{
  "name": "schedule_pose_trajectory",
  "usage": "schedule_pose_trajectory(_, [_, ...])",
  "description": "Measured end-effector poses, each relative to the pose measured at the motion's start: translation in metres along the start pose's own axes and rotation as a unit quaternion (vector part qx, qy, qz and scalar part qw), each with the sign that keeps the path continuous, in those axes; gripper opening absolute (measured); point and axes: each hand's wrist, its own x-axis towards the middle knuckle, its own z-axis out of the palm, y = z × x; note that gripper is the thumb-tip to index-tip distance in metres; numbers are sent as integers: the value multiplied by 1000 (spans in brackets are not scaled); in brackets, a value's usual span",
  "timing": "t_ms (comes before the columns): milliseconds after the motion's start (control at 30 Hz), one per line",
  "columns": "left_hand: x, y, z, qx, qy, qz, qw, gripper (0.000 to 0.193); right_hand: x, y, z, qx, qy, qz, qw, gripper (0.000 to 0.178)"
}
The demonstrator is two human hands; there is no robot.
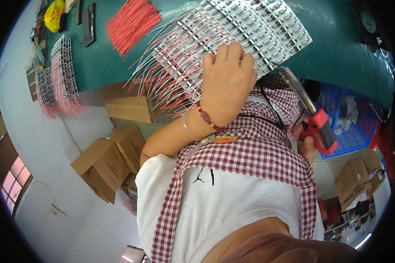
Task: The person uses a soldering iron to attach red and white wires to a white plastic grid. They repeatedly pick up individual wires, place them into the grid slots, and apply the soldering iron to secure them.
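Note:
A panel of small silvery-white circuit boards (289, 33) lies on the green table in front of me. Many red and white wires (162, 83) stick out from its left part and hang over the near edge. My left hand (229, 79) rests on the panel's near side with its fingers curled down; the fingertips, and whatever they pinch, are hidden. In my right hand (306, 142) is a soldering gun (322, 131) with a red and black handle and a metal barrel. Its thin tip points at the panel's near right edge, close to my left fingers.
A bundle of red wires (133, 24) lies beyond the panel to the left. Wired panels (63, 65) sit at the table's left edge, near a black flat case (88, 25) and a yellow object (54, 16). A blue crate (349, 125) stands at right; cardboard boxes (103, 164) are at left.

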Motion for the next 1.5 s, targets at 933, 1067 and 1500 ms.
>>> schedule_pose_trajectory(933, [29, -186, -53, 207, 241, -6, 948, 6, 167, -138, -155, 76, 361, -316, 874, 26])
schedule_pose_trajectory(1067, [30, -117, -59, -3, 228, 17, 974, 8, 165, -123, -154, 1, 406, -255, 877, 27])
schedule_pose_trajectory(1500, [-16, 3, 19, -53, 47, 13, 997, 11, 13, -3, -19, -29, -19, -53, 998, 58])
